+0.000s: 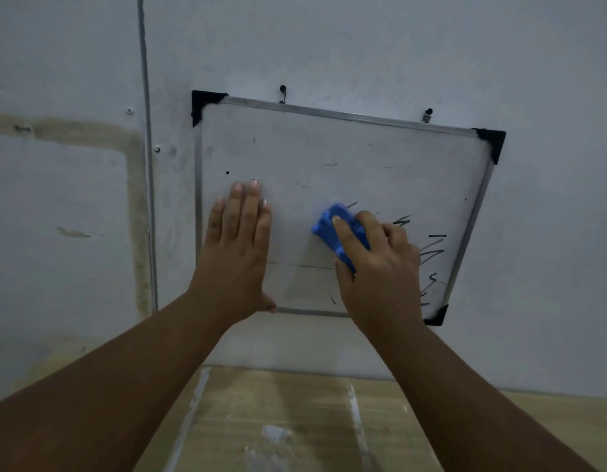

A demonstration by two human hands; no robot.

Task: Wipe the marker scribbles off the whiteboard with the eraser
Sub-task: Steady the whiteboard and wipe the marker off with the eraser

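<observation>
The eraser (339, 233) is a blue block pressed flat against the whiteboard (295, 148), a little below and right of the board's middle. The right hand (380, 264) grips it – the fingers curl over its top, the thumb tucks under its lower edge, and part of the blue shows between them. Black marker scribbles (431, 250) remain on the lower right part of the board, just beside that hand and running down toward the bottom right corner; a few fainter marks dot the upper area. The left hand (239, 247) lies flat on the left side of the board, fingers straight and close together, pointing up, holding nothing, with the thumb near the bottom frame. The board has a thin metal frame with black plastic corners and hangs tilted – its left side higher – from two hooks (282, 89) on a pale wall (363, 39). A thin pipe (144, 97) runs down the wall left of the board. Below, a wooden surface (278, 420) carries white paint streaks.
</observation>
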